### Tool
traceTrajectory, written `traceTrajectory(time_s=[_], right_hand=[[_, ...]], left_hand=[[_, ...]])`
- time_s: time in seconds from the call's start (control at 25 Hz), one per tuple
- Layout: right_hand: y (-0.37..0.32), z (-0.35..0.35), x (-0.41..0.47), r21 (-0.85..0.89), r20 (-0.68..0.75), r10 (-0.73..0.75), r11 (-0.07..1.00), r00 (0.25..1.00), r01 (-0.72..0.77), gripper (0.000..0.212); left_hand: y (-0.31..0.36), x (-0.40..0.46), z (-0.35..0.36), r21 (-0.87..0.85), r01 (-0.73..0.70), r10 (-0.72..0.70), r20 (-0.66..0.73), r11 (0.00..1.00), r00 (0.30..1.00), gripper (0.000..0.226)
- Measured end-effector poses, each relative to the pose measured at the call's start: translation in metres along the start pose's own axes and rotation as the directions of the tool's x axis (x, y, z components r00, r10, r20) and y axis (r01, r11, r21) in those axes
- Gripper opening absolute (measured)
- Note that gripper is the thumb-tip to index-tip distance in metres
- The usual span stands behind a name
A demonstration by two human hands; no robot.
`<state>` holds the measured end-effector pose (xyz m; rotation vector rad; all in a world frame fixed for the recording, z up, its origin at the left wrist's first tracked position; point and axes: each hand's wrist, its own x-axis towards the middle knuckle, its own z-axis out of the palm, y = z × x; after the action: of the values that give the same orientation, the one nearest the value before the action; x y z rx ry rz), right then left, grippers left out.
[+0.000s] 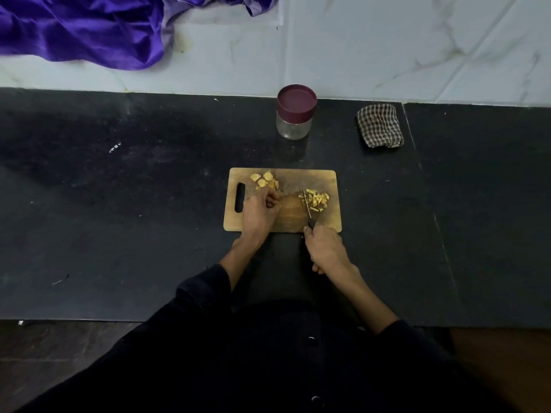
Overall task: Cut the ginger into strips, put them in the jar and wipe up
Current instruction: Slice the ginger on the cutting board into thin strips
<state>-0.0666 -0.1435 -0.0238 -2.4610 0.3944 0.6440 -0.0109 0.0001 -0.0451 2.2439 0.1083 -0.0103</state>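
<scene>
Ginger slices (266,180) four, one strip pile (316,200), jar (295,112), knife (308,208).

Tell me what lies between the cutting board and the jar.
Nothing: in the head view, only bare black counter separates the cutting board from the jar.

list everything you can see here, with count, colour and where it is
rectangular wooden cutting board: one, brown, centre of countertop
uncut ginger slices: small pile, yellow, board's far left
cut ginger strips: small pile, yellow, board's right side
small kitchen knife: one, dark handle, blade beside strips
clear glass jar with maroon lid: one, closed, behind board
folded checked cloth: one, brown-white, right of jar
shiny purple fabric: one, far left
black stone countertop: one
left hand: fingers curled, on board
right hand: grips knife handle
</scene>
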Motion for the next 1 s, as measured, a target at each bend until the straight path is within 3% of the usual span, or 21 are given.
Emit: traceTrajectory(time_s=[0.24, 0.48, 0.72, 1.0], right_hand=[[-0.01, 0.005, -0.004, -0.013, 0.073, -0.06, 0.998, 0.996, 0.061, 0.031], [0.003, -0.01, -0.002, 0.049, 0.06, 0.048, 0.998, 0.997, -0.051, 0.034], [-0.005, -0.008, -0.006, 0.121, 0.094, -0.031, 0.992, 0.995, 0.019, 0.03], [0.0, -0.009, -0.001, 0.134, 0.087, -0.019, 0.991, 0.996, 0.007, 0.028]], left_hand=[[-0.004, 0.002, -0.01, 0.043, -0.057, 0.056, 0.021, 0.997, 0.998, 0.018], [-0.031, 0.013, -0.043, 0.15, -0.135, 0.146, -0.064, 0.98, 0.987, 0.017], [-0.041, 0.02, -0.045, 0.311, -0.156, 0.176, -0.036, 0.937, 0.984, 0.015], [-0.034, 0.025, -0.033, 0.346, -0.12, 0.129, -0.003, 0.93, 0.992, 0.025]])
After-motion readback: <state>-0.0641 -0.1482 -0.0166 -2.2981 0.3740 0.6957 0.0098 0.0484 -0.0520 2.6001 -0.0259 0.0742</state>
